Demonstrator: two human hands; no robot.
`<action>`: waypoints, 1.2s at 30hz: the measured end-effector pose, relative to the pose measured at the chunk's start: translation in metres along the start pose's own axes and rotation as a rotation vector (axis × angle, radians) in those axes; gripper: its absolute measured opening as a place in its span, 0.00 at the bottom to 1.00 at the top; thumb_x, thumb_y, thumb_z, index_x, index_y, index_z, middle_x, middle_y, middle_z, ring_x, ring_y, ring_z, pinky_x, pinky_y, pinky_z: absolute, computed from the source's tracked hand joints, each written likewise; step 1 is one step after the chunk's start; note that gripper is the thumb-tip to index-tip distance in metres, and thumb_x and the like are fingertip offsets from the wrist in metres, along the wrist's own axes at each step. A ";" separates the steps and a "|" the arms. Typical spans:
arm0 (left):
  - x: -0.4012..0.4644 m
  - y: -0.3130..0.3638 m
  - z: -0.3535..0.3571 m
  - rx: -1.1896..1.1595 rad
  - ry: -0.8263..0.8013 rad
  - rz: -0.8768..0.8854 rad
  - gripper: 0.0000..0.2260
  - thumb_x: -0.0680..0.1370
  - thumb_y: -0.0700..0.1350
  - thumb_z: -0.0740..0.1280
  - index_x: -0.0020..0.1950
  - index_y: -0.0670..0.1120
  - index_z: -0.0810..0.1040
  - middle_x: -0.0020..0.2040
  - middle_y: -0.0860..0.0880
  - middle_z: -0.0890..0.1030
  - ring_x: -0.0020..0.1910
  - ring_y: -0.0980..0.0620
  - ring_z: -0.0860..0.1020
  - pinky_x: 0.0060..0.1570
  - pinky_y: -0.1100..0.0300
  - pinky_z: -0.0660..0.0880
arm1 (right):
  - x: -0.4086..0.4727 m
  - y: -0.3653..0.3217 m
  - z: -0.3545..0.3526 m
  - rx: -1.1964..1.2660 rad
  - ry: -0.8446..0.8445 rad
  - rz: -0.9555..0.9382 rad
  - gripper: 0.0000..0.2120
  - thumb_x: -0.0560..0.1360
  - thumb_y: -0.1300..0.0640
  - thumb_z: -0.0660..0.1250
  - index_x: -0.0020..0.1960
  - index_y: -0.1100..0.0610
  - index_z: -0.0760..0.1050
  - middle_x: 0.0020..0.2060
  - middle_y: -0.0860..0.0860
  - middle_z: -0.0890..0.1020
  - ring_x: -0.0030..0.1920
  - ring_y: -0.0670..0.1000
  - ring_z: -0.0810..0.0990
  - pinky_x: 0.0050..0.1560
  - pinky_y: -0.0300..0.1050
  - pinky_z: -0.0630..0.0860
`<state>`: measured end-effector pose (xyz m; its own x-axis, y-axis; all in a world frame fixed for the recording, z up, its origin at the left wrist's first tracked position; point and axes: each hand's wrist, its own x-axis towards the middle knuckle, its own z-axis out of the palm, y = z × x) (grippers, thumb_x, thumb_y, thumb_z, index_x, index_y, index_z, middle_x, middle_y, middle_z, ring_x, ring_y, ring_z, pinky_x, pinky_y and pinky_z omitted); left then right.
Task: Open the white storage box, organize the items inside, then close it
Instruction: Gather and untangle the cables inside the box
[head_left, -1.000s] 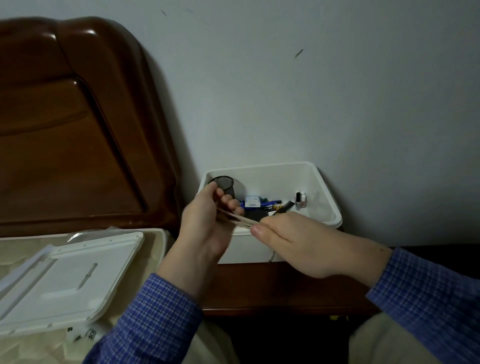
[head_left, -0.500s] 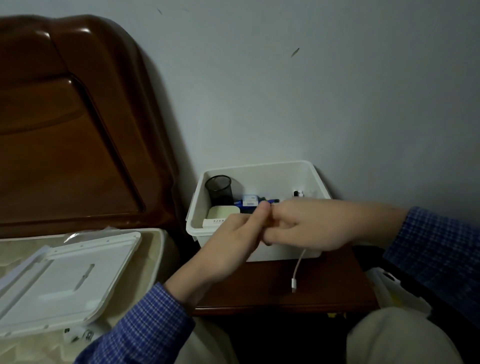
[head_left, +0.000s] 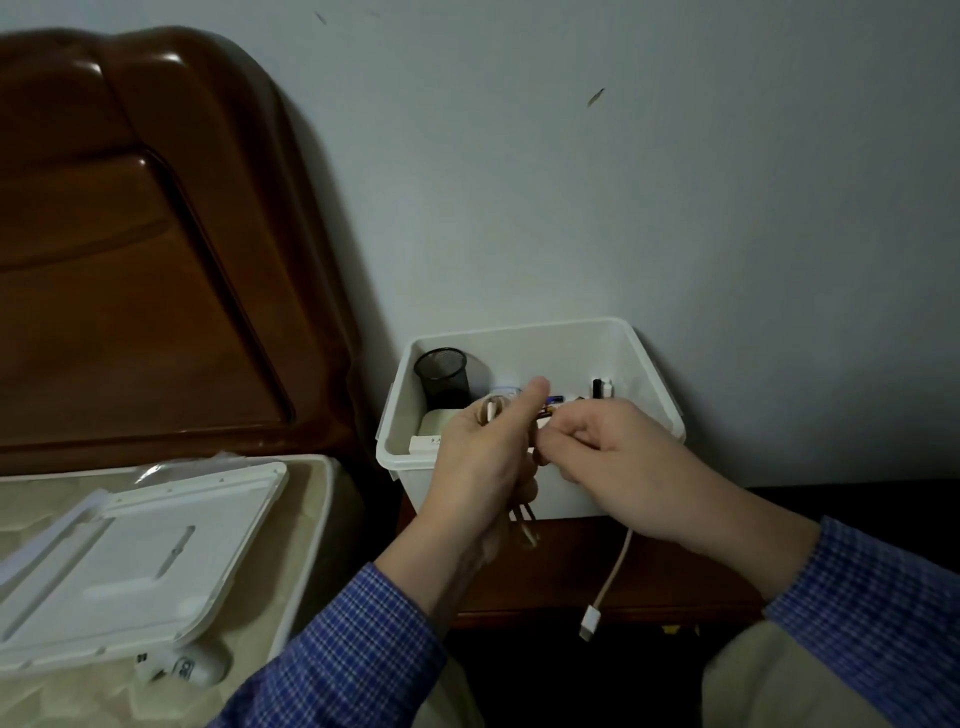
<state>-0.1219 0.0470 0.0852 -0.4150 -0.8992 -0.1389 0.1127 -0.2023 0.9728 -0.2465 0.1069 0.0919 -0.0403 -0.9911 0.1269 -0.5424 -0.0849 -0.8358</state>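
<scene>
Head view shows the left hand gripping a coiled cable while the right hand pinches its loose end, probably winding it tidy before returning it to the open box on the table; lid lies on the bed.

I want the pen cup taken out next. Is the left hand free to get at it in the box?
Probably not yet: the left hand grips the coiled cable, which the right hand also holds. The pen cup itself stands uncovered in the box, lid off.
</scene>
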 end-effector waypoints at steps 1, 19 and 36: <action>0.002 0.000 0.001 -0.015 0.045 -0.015 0.18 0.80 0.50 0.69 0.31 0.48 0.72 0.21 0.53 0.64 0.17 0.57 0.61 0.21 0.67 0.58 | 0.000 -0.001 0.001 0.014 0.008 0.007 0.14 0.80 0.53 0.62 0.37 0.53 0.75 0.27 0.50 0.70 0.26 0.45 0.65 0.32 0.46 0.63; 0.028 0.025 -0.037 -0.523 0.018 -0.335 0.27 0.84 0.57 0.59 0.26 0.51 0.58 0.24 0.54 0.55 0.17 0.58 0.55 0.17 0.66 0.47 | -0.031 0.040 0.016 -0.065 -0.152 0.138 0.14 0.79 0.41 0.63 0.39 0.45 0.79 0.33 0.44 0.81 0.34 0.41 0.77 0.39 0.41 0.73; 0.016 0.028 -0.034 -0.331 -0.214 -0.491 0.10 0.77 0.47 0.54 0.37 0.46 0.67 0.37 0.53 0.51 0.29 0.57 0.49 0.24 0.65 0.46 | -0.019 -0.006 -0.030 -0.403 -0.189 -0.474 0.06 0.79 0.47 0.67 0.45 0.47 0.77 0.40 0.37 0.76 0.44 0.39 0.76 0.47 0.32 0.70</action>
<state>-0.0945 0.0135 0.1039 -0.6572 -0.5803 -0.4810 0.1223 -0.7118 0.6917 -0.2681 0.1290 0.1105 0.4090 -0.8599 0.3054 -0.7393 -0.5084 -0.4416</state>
